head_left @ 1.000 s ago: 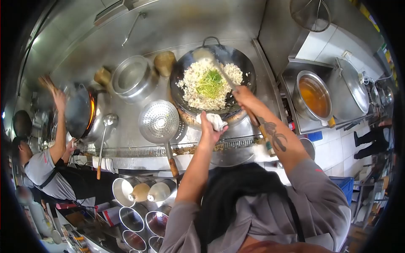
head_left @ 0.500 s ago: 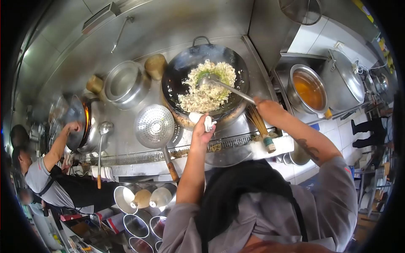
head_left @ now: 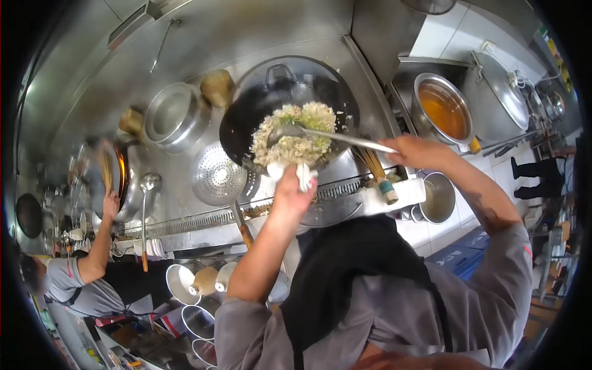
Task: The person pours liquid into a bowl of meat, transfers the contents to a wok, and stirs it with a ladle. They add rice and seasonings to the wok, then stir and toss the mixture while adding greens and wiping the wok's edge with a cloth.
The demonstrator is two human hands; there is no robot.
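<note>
My left hand [head_left: 294,191] is closed on a white cloth [head_left: 301,175] at the near rim of a large black wok [head_left: 237,132]. The wok tilts toward me, its far side raised. Fried rice [head_left: 317,115] with green bits lies gathered in its near half. My right hand [head_left: 410,152] grips the handle end of a metal ladle [head_left: 351,140]. The ladle's bowl rests in the rice near the middle of the heap. What the cloth wraps around is hidden.
A perforated skimmer [head_left: 219,174] lies left of the wok, near a metal pot [head_left: 169,116]. A bamboo brush [head_left: 377,169] is at the right. Beyond it stands a pot of orange liquid [head_left: 441,117]. A co-worker's hand [head_left: 111,205] holds a brush at another wok.
The wok has tilted up at its far side and the rice has slid nearer. My right hand has moved right with the ladle. The co-worker's hand now holds a brush.
</note>
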